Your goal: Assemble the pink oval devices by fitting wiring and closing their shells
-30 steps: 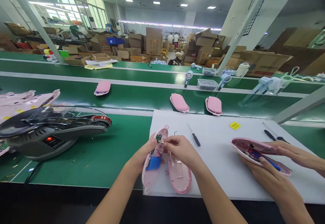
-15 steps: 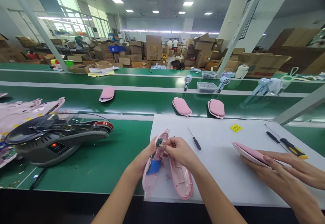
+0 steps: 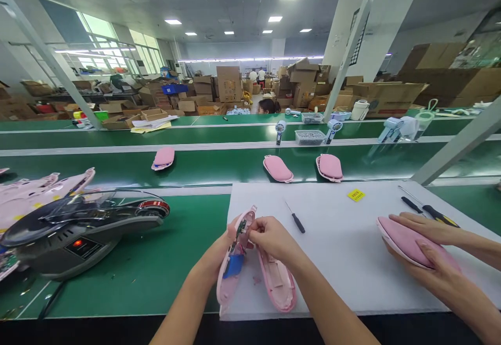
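My left hand (image 3: 217,248) is closed around a pink casing half (image 3: 228,293), tilted upright over the white sheet. Inside it are a green circuit board (image 3: 242,227) and a blue wrapped block (image 3: 234,265). With fingers pinched together, my right hand (image 3: 272,234) works at the inner edge of that casing, beside the board; what sits between the fingertips is hidden. Below my right hand, the matching pink shell half (image 3: 279,287) lies hollow side up on the sheet (image 3: 329,277). A thin screwdriver (image 3: 299,223) lies a little beyond my right hand.
At right, another person's hands (image 3: 430,261) hold a closed pink case (image 3: 407,238). A black-grey machine (image 3: 90,240) with a red light stands left, by a pile of pink casings (image 3: 43,193). Pink cases (image 3: 277,169) lie along the green bench; a yellow label (image 3: 356,194) and screwdrivers (image 3: 438,214) lie right.
The camera view has shifted slightly. My left hand has turned the casing a little, so the board shows more edge-on. The other person's case now shows more of its pink top.
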`<state>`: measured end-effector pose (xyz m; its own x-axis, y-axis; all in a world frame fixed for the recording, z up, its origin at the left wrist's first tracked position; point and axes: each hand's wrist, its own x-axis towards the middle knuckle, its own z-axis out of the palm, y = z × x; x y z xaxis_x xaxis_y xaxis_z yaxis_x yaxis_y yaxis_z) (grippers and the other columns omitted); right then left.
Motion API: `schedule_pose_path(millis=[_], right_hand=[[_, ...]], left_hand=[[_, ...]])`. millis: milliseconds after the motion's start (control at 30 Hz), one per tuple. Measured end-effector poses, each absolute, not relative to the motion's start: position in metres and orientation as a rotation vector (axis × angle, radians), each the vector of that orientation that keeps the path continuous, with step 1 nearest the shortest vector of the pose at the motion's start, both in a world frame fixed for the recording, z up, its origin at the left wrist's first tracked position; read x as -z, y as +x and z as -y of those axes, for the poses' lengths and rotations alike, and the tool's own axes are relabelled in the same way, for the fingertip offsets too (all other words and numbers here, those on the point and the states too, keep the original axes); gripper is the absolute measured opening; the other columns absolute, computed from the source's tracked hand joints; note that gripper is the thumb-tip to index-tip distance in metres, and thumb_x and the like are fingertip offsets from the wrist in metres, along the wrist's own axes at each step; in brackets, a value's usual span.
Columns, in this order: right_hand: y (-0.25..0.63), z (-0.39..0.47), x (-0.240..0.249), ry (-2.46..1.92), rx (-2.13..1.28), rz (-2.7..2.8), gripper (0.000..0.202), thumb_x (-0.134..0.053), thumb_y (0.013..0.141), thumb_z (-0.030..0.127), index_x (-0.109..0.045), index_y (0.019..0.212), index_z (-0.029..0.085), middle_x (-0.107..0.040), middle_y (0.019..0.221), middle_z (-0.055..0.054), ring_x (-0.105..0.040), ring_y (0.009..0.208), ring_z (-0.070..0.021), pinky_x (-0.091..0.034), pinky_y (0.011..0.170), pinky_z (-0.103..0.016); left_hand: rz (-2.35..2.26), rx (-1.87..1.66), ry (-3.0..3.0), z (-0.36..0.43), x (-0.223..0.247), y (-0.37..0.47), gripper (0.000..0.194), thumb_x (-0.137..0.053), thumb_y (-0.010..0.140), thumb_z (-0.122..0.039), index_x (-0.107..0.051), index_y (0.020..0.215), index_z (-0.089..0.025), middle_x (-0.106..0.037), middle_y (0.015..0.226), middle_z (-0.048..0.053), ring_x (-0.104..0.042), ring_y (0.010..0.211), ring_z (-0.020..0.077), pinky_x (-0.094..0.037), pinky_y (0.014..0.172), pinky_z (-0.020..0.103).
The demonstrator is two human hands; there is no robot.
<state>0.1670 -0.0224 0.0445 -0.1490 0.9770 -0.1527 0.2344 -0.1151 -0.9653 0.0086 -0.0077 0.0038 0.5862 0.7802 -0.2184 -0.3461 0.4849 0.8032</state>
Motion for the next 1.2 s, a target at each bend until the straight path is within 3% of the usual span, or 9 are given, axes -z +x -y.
schedule_pose_path(millis=[200,367,500,567,633,800,933,1067,1200], right_hand=[[0.164,0.026,-0.045,-1.335,-1.370,1.402,0.011,-0.046,0.067,0.012,-0.050,0.057,0.017,-0.056,0.053,0.003,-0.044,0.043,-0.0074,-0.033,0.047,-0.020],[0.164,0.024,-0.032,-1.317,-1.309,1.437,0.010,-0.050,0.071,0.018,-0.057,0.063,0.017,-0.058,0.058,0.001,-0.052,0.053,-0.0113,-0.038,0.051,-0.021],[0.183,0.017,-0.020,-1.436,-1.031,1.416,0.025,-0.048,0.084,0.032,-0.066,0.087,0.016,-0.066,0.085,-0.006,-0.058,0.077,-0.0182,-0.045,0.074,-0.031],[0.194,0.011,-0.017,-1.515,-0.909,1.395,0.027,-0.046,0.087,0.031,-0.066,0.095,0.015,-0.064,0.101,-0.011,-0.056,0.091,-0.0212,-0.040,0.089,-0.037],[0.201,0.004,-0.016,-1.542,-0.900,1.422,0.023,-0.052,0.088,0.029,-0.064,0.101,0.014,-0.063,0.103,-0.010,-0.055,0.096,-0.0215,-0.037,0.095,-0.042],[0.196,-0.011,-0.018,-1.455,-1.065,1.444,0.027,-0.063,0.086,0.031,-0.060,0.107,0.015,-0.062,0.082,0.000,-0.059,0.078,-0.0162,-0.046,0.083,-0.038],[0.188,-0.003,-0.025,-1.328,-1.158,1.255,0.040,-0.065,0.078,0.033,-0.056,0.112,0.014,-0.059,0.074,0.002,-0.056,0.069,-0.0131,-0.045,0.069,-0.028],[0.185,0.022,-0.033,-1.189,-1.317,1.136,0.055,-0.067,0.069,0.049,-0.058,0.111,0.014,-0.061,0.078,-0.002,-0.050,0.059,-0.0097,-0.035,0.050,-0.021],[0.181,0.039,-0.037,-1.154,-1.415,1.157,0.048,-0.069,0.065,0.053,-0.066,0.092,0.014,-0.063,0.080,-0.005,-0.043,0.052,-0.0070,-0.024,0.043,-0.021]], left_hand=[[-0.646,-0.718,0.941,0.007,-0.009,0.005,0.094,-0.066,0.059,-0.071,-0.042,0.137,-0.025,-0.061,0.079,0.002,-0.053,0.066,0.0116,-0.037,0.056,0.020],[-0.686,-0.721,0.818,0.014,-0.019,0.008,0.078,-0.067,0.066,-0.064,-0.049,0.132,-0.024,-0.062,0.072,0.000,-0.052,0.056,0.0098,-0.038,0.053,0.020],[-0.710,-0.679,0.753,0.015,-0.018,-0.001,0.062,-0.063,0.077,-0.057,-0.058,0.124,-0.017,-0.066,0.066,0.005,-0.059,0.054,0.0147,-0.042,0.052,0.023],[-0.672,-0.645,0.733,0.013,-0.015,-0.007,0.061,-0.060,0.079,-0.056,-0.058,0.123,-0.015,-0.069,0.068,0.008,-0.063,0.058,0.0184,-0.044,0.054,0.025],[-0.637,-0.622,0.706,0.012,-0.012,-0.013,0.064,-0.060,0.079,-0.057,-0.056,0.127,-0.015,-0.070,0.072,0.010,-0.065,0.061,0.0204,-0.046,0.056,0.026],[-0.600,-0.665,0.631,0.014,-0.008,-0.016,0.068,-0.064,0.076,-0.054,-0.050,0.133,-0.020,-0.073,0.091,0.011,-0.066,0.061,0.0187,-0.049,0.060,0.028],[-0.561,-0.643,0.632,0.016,-0.008,-0.014,0.065,-0.062,0.078,-0.054,-0.053,0.130,-0.017,-0.073,0.087,0.011,-0.066,0.060,0.0192,-0.048,0.060,0.028],[-0.486,-0.662,0.685,0.017,-0.009,-0.010,0.064,-0.061,0.080,-0.054,-0.052,0.130,-0.015,-0.071,0.073,0.008,-0.065,0.059,0.0190,-0.047,0.058,0.027],[-0.552,-0.734,0.716,0.017,-0.006,-0.002,0.069,-0.065,0.074,-0.060,-0.056,0.124,-0.014,-0.069,0.069,0.007,-0.061,0.055,0.0173,-0.045,0.054,0.026]])
